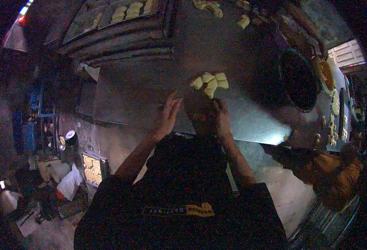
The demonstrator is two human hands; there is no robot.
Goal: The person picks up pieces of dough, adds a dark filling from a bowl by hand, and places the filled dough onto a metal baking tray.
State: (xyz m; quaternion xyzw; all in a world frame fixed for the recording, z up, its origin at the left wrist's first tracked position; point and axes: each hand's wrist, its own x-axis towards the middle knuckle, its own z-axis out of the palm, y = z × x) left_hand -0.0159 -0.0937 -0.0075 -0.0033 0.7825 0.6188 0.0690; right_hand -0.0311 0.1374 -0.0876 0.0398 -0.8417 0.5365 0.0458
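A small cluster of pale, cut dough pieces [209,79] lies on the dark worktable [133,91] in front of me. My left hand [169,115] is held over the table's near edge, left of the dough, fingers stretched out and nothing in them. Nearer to the dough, just below its right side, is my right hand [222,120]. It is seen edge-on in dim light; its fingers point away from me and look apart, with no object visible in them. The hands are apart from each other, palms roughly facing inward.
Stacked trays [121,39] with shaped dough stand at the far left. More dough pieces [243,21] lie far back. A large dark round basin [299,79] is at the right, near a person in an orange-brown top [325,171]. A dough-filled tray [93,168] sits lower left.
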